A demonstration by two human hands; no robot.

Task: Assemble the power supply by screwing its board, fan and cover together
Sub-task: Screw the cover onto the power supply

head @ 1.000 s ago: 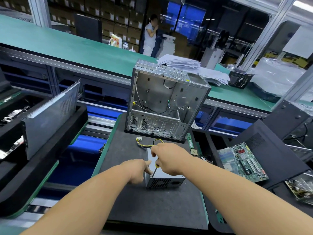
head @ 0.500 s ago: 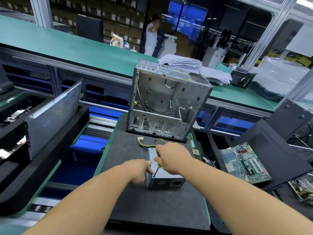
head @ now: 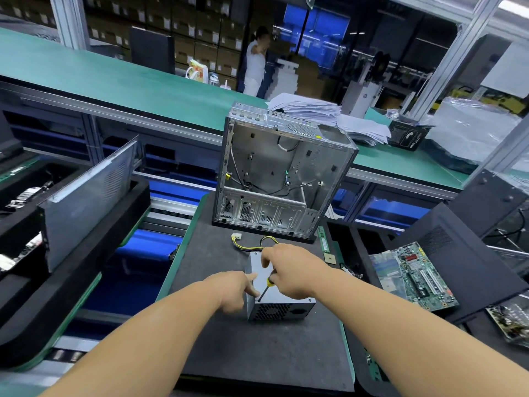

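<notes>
While my right hand (head: 294, 272) grips the screwdriver (head: 264, 289), its shaft slants down-left to the near-left top corner of the power supply (head: 282, 306). Beside that corner my left hand (head: 233, 290) braces the box's left side, fingers curled against it. The box lies straight ahead on the dark mat (head: 257, 353), long axis running away from me.

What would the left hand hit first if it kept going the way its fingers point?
The left hand points right, at the power supply, whose left side its fingertips seem to touch already, beside the screwdriver tip. Depth is unclear.

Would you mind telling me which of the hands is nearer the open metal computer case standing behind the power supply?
Right. The right hand grips the screwdriver just before the open metal computer case; the left hand sits lower, farther back.
</notes>
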